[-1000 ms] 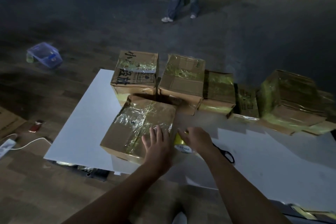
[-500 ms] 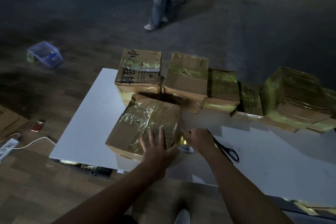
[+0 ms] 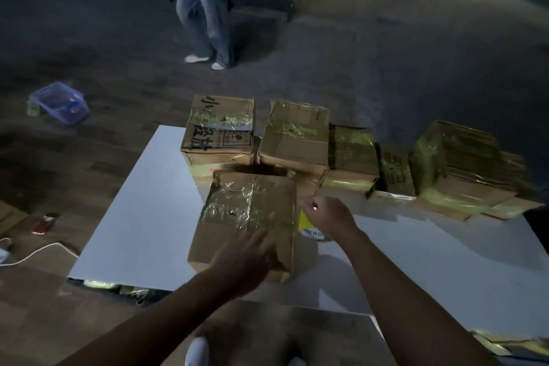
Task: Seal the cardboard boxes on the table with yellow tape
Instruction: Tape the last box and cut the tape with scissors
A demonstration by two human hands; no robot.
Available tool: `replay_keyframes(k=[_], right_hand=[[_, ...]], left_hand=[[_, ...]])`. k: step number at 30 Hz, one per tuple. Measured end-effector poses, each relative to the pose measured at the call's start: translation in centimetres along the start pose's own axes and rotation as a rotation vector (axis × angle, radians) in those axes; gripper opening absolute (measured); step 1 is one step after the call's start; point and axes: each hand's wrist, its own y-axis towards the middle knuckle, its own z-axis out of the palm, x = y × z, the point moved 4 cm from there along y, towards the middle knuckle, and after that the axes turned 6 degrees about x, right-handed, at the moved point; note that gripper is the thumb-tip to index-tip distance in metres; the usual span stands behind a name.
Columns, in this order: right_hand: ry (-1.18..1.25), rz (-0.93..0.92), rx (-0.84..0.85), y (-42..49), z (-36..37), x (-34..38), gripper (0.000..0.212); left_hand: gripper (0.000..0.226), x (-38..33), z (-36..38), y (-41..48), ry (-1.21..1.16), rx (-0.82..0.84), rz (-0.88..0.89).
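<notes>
A cardboard box (image 3: pixel 246 217) with shiny yellow tape across its top stands near the front of the white table (image 3: pixel 142 217). My left hand (image 3: pixel 246 258), blurred by motion, lies flat on the box's near top edge with its fingers spread. My right hand (image 3: pixel 326 215) grips the yellow tape roll (image 3: pixel 309 224) right beside the box's right side; most of the roll is hidden under the hand. Behind stands a row of several taped boxes, among them one with black writing (image 3: pixel 219 131) and one next to it (image 3: pixel 297 137).
More taped boxes (image 3: pixel 457 163) crowd the table's back right. A person (image 3: pixel 205 9) stands on the dark floor beyond the table. A blue plastic container (image 3: pixel 59 102) lies on the floor at left. A white cable (image 3: pixel 35 252) runs on the floor at left.
My left hand slid toward me over the box's top. My right hand with the tape roll rose along the box's right side. The scissors are out of sight now. The person behind shifted.
</notes>
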Motion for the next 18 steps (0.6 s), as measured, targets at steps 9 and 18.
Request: replay_keyframes(k=[9,18], right_hand=[[0.097,0.061,0.033,0.1,0.9,-1.4,0.046],[0.168,0.045,0.023,-0.2,1.2,-2.2,0.051]], left_hand=[[0.043,-4.3,2.0,3.1,0.259,0.157,0.151],[0.013,-3.4,1.6,4.0,0.355,0.157,0.395]])
